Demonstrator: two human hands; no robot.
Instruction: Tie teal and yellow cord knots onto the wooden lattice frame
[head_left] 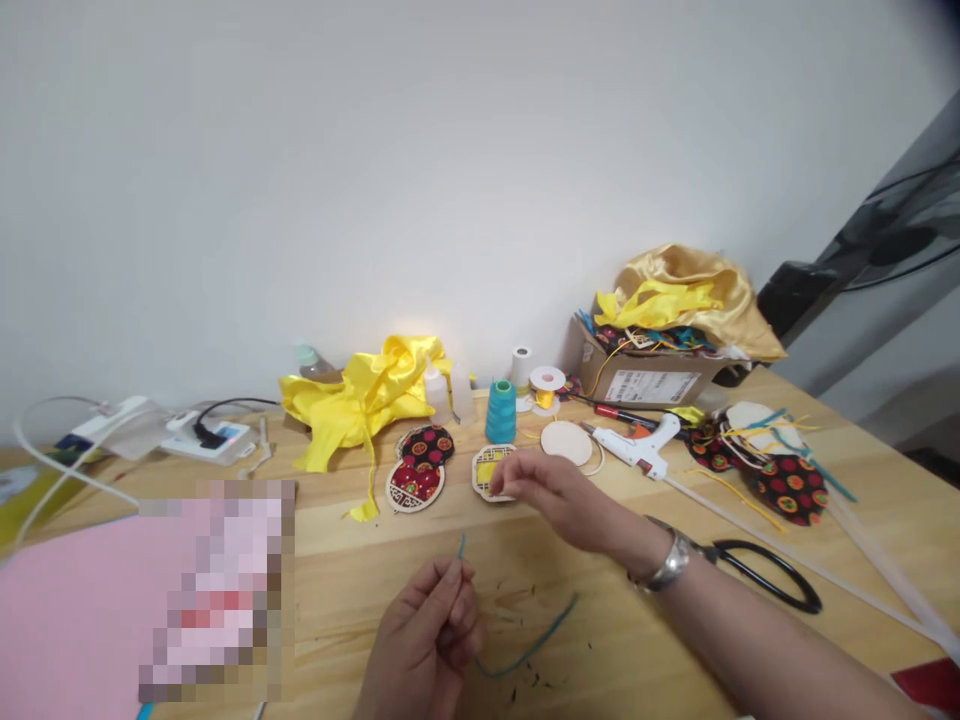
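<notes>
My left hand [431,635] is closed near the front of the table. A short teal cord [529,655] is pinched between its thumb and forefinger; one tip sticks up above them, while the rest curves rightward below. Farther forward, my right hand [551,495] hangs with bent fingers slightly apart and no object visible in them. Its fingertips overlap the right edge of a small wooden lattice frame [480,482] backed with yellow cloth; whether they touch it, I cannot tell. Left of that frame lies a gourd-shaped ornament [416,485] in red and dark patterned fabric. A teal thread cone [501,415] stands behind.
A white glue gun [641,445], round wooden disc [566,442] and black-handled scissors [772,575] lie on the right. Behind them is a cloth-filled cardboard box [645,385]. Yellow satin [375,390] and power strips [206,437] lie left, beyond a pink sheet [82,600].
</notes>
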